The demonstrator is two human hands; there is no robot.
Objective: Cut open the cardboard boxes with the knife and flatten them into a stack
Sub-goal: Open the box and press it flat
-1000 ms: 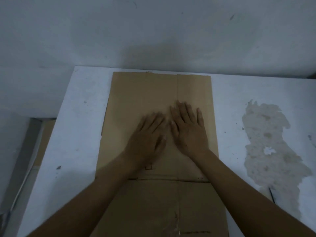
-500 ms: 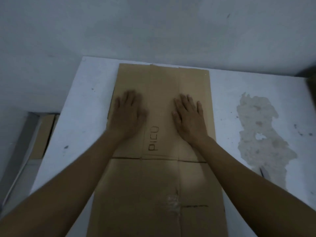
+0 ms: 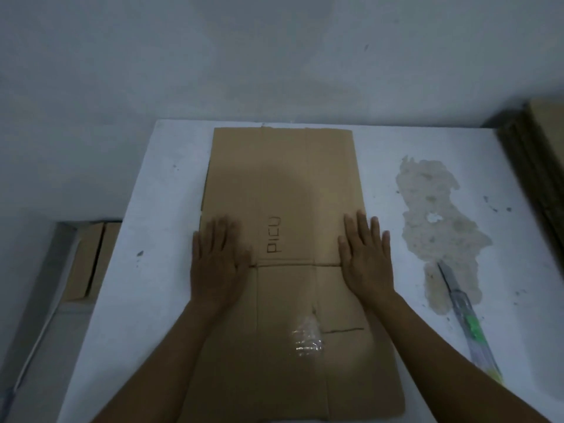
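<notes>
Moved outward since half a second ago, onto the side edges of the flattened cardboard box (image 3: 283,184) on the table (image 3: 158,239): left hand (image 3: 218,264), right hand (image 3: 366,261), fingers straight, palms pressing down. Knife (image 3: 464,309) lying to the right; possibly stacked cardboard (image 3: 537,166) far right, dim.

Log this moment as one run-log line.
step: flattening | left hand: flat on cardboard, left edge | right hand: flat on right edge | cardboard: flat on table | knife: on table, right of cardboard

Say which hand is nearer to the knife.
Right. The right hand lies on the right edge of the cardboard, beside the knife; the left hand lies on its left edge, farther away.
</notes>
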